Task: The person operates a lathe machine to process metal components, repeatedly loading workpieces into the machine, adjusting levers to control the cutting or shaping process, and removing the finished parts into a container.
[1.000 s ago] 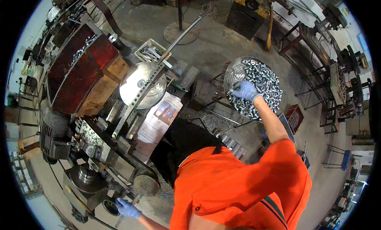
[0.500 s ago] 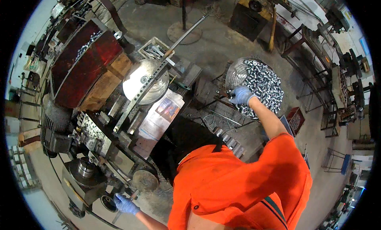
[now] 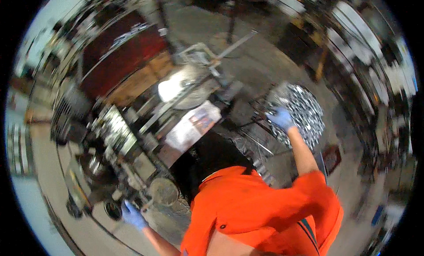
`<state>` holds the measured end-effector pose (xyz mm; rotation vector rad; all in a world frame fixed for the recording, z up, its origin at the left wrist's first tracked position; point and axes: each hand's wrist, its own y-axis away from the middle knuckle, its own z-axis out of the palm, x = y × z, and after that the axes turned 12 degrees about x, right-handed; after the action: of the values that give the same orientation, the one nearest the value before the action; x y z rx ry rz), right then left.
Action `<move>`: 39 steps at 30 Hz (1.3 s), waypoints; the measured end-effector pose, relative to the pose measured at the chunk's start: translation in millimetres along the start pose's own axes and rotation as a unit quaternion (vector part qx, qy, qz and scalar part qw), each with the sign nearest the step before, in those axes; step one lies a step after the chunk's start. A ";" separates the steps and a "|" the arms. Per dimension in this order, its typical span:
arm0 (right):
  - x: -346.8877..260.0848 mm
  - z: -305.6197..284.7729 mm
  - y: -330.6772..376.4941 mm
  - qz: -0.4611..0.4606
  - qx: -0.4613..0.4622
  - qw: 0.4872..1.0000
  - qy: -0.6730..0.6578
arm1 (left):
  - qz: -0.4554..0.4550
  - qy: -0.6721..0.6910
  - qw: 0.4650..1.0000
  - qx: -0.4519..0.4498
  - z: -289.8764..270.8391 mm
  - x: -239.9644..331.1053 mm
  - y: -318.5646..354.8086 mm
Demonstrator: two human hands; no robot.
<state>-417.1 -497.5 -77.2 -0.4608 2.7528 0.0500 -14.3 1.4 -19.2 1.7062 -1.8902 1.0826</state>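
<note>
My right hand [image 3: 281, 118], centre-right, over metal parts [image 3: 305, 111]; left hand [image 3: 134, 216], lower left, beside black wheel [image 3: 113, 210]. Grips blurred, can't tell whether clenched.

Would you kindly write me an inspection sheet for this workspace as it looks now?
Surface: oblong metal machine plate, bright, detail blurred.
Job's things: pan heaped with shiny metal parts.
Clutter: printed paper beside the round metal disc.
Grip: gloved left hand beside a dark handwheel; gloved right hand at the pan's left side; blur hides whether either holds anything.
Cables: thin dark line at lower left, possibly a cable.
Surroundings: red trough at upper left; red container lower right of the pan.
</note>
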 end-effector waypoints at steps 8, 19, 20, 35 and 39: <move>-126.9 21.4 2.5 -0.056 -0.009 0.826 -0.560 | 0.038 0.086 0.995 0.047 -11.3 -56.9 -36.2; -448.4 -30.1 49.1 -0.538 -0.171 0.709 -0.421 | -0.043 -0.066 0.984 0.163 -187.7 -86.9 -38.7; -474.6 -34.3 54.1 -0.649 -0.098 0.680 -0.327 | -0.041 -0.121 0.977 0.169 -199.6 -93.6 -30.1; -598.2 36.8 83.7 -0.710 -0.173 0.683 0.021 | -0.192 -0.097 0.971 0.107 -191.9 -138.7 51.3; -596.0 42.3 78.8 -0.686 -0.200 0.698 -0.045 | -0.152 -0.192 0.964 0.106 -191.9 -137.1 50.1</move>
<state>99.9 -234.6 86.4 -2.3449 1.5979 0.2709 -76.7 234.1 -10.0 2.3813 -1.6786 0.9069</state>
